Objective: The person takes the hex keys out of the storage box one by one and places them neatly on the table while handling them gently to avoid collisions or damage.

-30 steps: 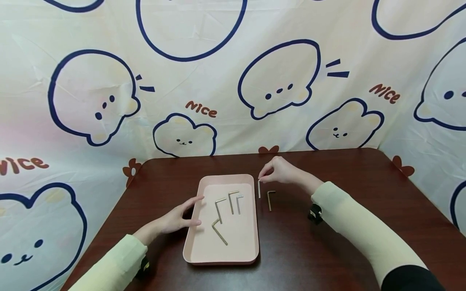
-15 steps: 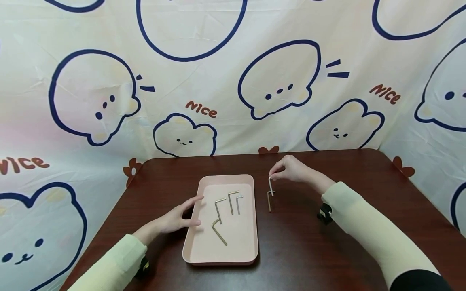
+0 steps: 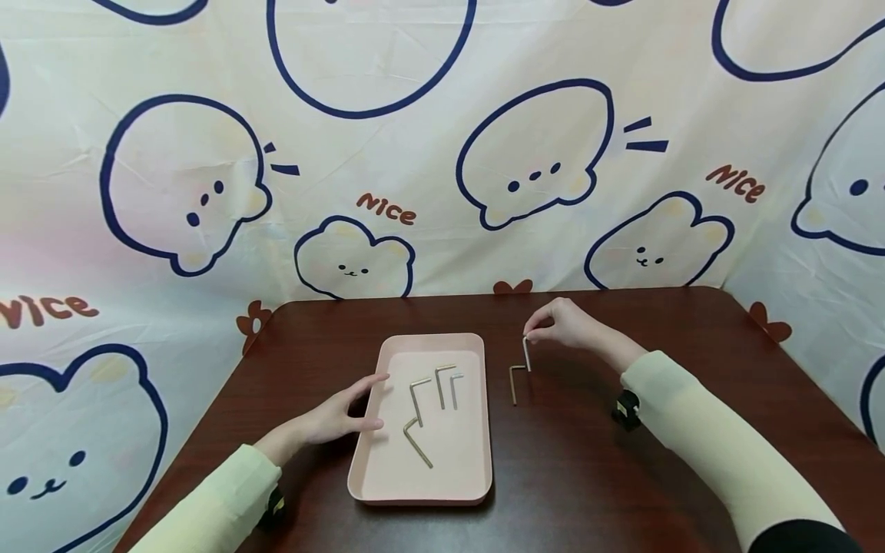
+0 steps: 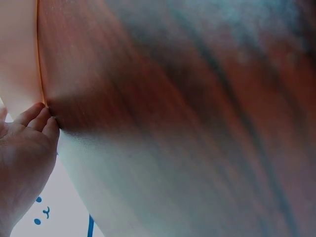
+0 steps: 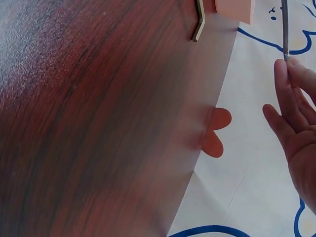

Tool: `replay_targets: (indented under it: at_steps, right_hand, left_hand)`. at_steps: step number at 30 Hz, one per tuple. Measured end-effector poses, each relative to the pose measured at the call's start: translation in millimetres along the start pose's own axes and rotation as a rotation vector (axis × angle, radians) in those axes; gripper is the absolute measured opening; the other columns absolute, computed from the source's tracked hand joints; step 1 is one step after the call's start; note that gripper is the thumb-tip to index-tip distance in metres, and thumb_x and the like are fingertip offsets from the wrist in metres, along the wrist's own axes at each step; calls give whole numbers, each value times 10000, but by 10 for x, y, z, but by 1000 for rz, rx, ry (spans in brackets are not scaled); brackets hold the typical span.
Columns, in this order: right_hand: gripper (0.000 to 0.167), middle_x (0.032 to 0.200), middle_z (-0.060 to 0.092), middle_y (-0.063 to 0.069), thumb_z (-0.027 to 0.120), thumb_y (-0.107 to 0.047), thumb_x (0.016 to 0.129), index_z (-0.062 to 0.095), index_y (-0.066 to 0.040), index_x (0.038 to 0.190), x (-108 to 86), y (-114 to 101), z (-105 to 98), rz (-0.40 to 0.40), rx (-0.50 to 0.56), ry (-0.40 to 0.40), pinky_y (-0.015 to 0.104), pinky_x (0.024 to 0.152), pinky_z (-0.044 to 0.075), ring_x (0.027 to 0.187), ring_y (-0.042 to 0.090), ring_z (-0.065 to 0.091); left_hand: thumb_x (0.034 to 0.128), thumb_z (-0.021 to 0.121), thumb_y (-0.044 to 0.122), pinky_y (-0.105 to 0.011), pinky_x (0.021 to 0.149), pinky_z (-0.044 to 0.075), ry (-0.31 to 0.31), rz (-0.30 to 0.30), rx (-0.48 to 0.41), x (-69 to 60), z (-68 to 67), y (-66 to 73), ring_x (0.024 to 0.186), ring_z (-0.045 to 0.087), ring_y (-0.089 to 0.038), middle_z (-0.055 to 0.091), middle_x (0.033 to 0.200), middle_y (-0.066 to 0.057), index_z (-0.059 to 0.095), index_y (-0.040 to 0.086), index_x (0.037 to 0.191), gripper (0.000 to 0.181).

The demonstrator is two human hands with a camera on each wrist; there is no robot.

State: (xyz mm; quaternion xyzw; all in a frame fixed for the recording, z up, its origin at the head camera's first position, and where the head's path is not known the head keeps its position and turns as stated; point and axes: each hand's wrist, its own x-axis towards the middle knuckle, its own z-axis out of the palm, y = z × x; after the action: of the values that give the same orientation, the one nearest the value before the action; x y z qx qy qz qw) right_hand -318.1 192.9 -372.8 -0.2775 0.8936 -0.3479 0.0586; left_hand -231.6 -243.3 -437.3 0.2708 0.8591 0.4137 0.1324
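Keys (image 3: 418, 448) — four of them, L-shaped — lay in the tray (image 3: 452, 468) on the worktop (image 3: 574, 468), two side by side toward one o'clock, one near six. Out past the tray at two o'clock, the right hand (image 3: 567, 326) had its grip closed in a fingertip pinch on the held key (image 3: 528, 356), near its upper end. Just below that, nearer three, lay the loose key (image 3: 513, 388); whether the two touched I could not tell. At the tray's nine o'clock side, the left hand (image 3: 339, 411) touched the edge, thumb and fingers spread wide.
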Motion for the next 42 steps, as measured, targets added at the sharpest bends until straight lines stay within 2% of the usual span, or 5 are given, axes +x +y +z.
replay_targets:
  at_steps: [9, 17, 26, 31, 42]
  right_hand:
    - [54, 806, 700, -9, 699, -78, 897, 750, -75, 881, -2, 38, 6, 17, 8, 1, 341, 692, 493, 774, 239, 638]
    - [71, 808, 706, 0, 690, -87, 905, 759, -70, 911, 3, 105, 11, 58, 36, -7, 366, 715, 492, 832, 336, 642]
    - [57, 820, 715, 26, 706, -67, 888, 757, -43, 894, 1, 200, 81, 41, 54, -6, 335, 694, 502, 755, 183, 636]
    - [47, 803, 708, 17, 714, -60, 879, 759, -50, 882, -25, 231, 135, 51, 55, -18, 319, 709, 495, 749, 180, 606]
    - [67, 748, 683, -21, 718, -56, 874, 760, -88, 833, -55, 329, 243, 50, 43, -46, 303, 669, 473, 705, 150, 558]
  left_hand:
    - [873, 747, 271, -589, 1068, 221, 9, -7, 32, -6, 4, -2, 1381, 265, -418, 334, 1499, -240, 314, 47, 1493, 788]
    - [874, 748, 238, -583, 1072, 216, 4, -7, 22, -4, 5, 5, 1385, 267, -400, 341, 1500, -224, 319, 55, 1491, 773]
    - [873, 748, 226, -600, 1064, 217, 11, 12, 27, -6, 5, 2, 1378, 271, -422, 344, 1495, -232, 324, 46, 1485, 765]
    - [871, 750, 246, -592, 1071, 213, 11, -9, 30, -11, 13, 4, 1384, 266, -408, 337, 1503, -220, 328, 58, 1486, 770]
    - [873, 748, 215, -600, 1066, 211, 8, 8, 24, -5, 9, 5, 1378, 275, -416, 347, 1493, -232, 316, 21, 1484, 772]
